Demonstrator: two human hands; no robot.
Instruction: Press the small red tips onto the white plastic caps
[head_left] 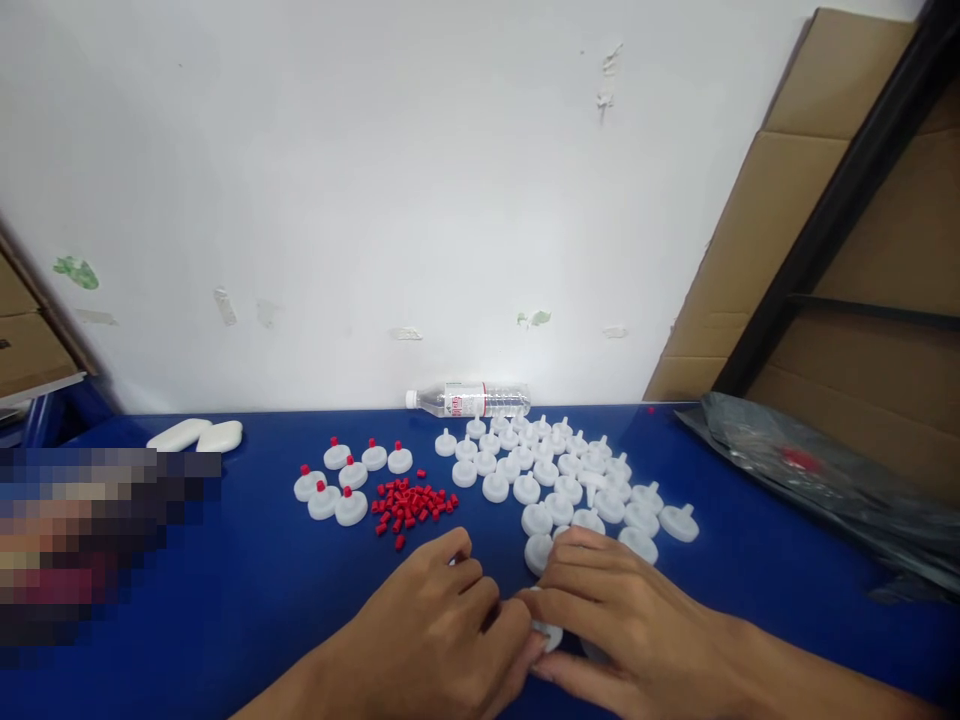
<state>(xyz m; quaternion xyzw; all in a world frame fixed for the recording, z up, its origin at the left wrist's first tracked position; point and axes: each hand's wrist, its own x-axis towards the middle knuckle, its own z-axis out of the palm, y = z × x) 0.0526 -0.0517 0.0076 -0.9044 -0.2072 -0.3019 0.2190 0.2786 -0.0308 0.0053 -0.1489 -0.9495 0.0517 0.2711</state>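
My right hand is closed around a white spouted lid, thumb below and fingers above, so only part of its disc shows. My left hand is curled, its fingertips meeting the right hand at that lid; anything pinched in it is hidden. Beyond the right hand spreads a large group of white spouted lids, mostly upright with bare spouts. A heap of small red caps lies beyond the left hand. To the heap's left stand several white lids with red tips.
A clear plastic bottle lies along the white wall. Two white rounded objects rest at the back left, near a pixelated patch. At right are a grey plastic bag and cardboard behind a black frame.
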